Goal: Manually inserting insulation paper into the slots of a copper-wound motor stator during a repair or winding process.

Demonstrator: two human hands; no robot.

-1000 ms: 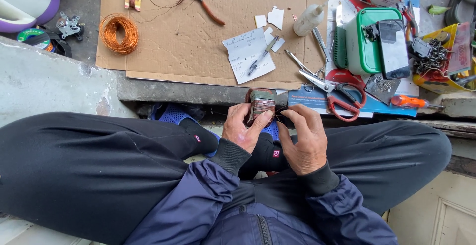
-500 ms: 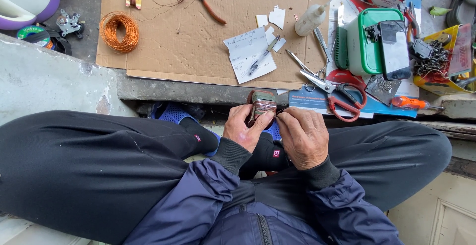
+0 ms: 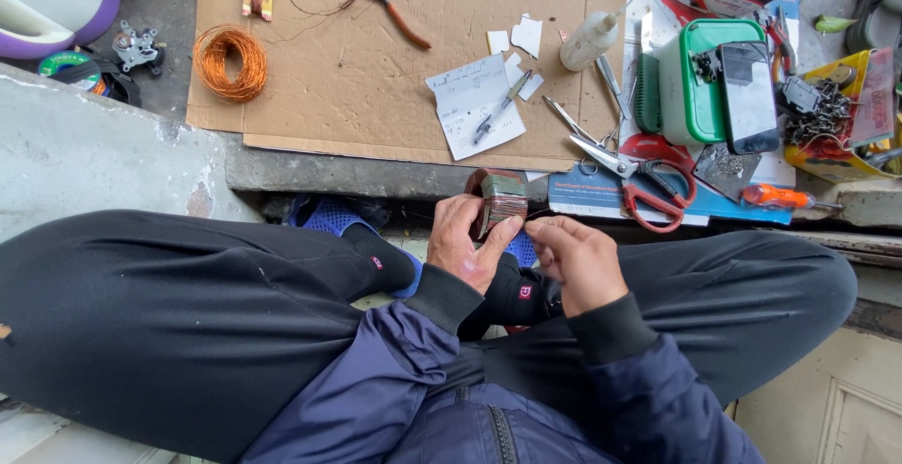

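Note:
My left hand (image 3: 462,243) grips a small bobbin wound with copper wire (image 3: 499,199), held above my crossed legs. My right hand (image 3: 575,259) sits just right of it, its fingers pinched at the bobbin's side; a thin wire strand there is too fine to make out. I sit in black trousers and a dark blue jacket, with feet in black socks and blue sandals (image 3: 331,216) below the hands.
A cardboard sheet (image 3: 376,79) lies ahead with a copper wire coil (image 3: 230,60), orange-handled pliers (image 3: 404,4), a paper note with a pen (image 3: 474,107) and a white glue bottle (image 3: 590,39). Red-handled scissors (image 3: 648,187), a green box with a phone (image 3: 747,98) and an orange screwdriver (image 3: 780,196) lie right.
The bobbin has turned in my left hand and stands more upright. My right hand has shifted slightly right, away from covering the bobbin, its fingers now pinched beside it.

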